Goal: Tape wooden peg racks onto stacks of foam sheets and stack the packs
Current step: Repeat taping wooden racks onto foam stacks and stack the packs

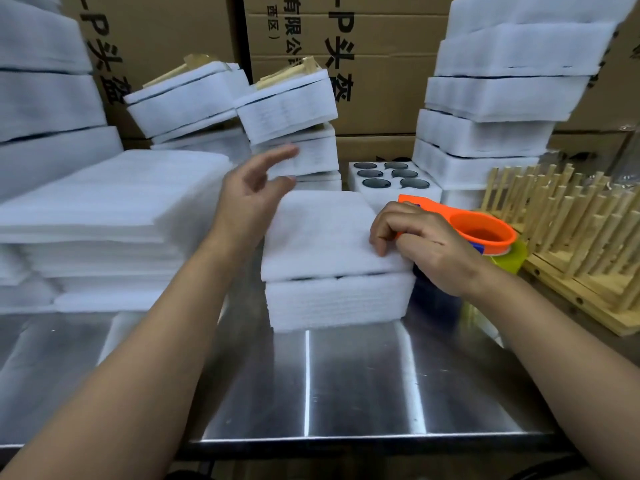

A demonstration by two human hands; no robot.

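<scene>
A white foam pack (332,258) stands in the middle of the steel table (363,382), a loose top sheet lying over a thicker block. My right hand (422,244) grips an orange tape dispenser (481,230) at the pack's right edge, its fingertips touching the top sheet. Raised above the pack's far left corner, my left hand (252,192) is open with fingers spread and holds nothing. Wooden peg racks (571,237) stand in a row at the right.
Loose foam sheets (104,216) are piled at the left. Finished packs with racks taped on top (287,102) are stacked behind, taller foam stacks (502,98) at both sides. A foam tray with dark round holes (388,174) lies behind the pack. Cardboard boxes (381,46) form the back wall.
</scene>
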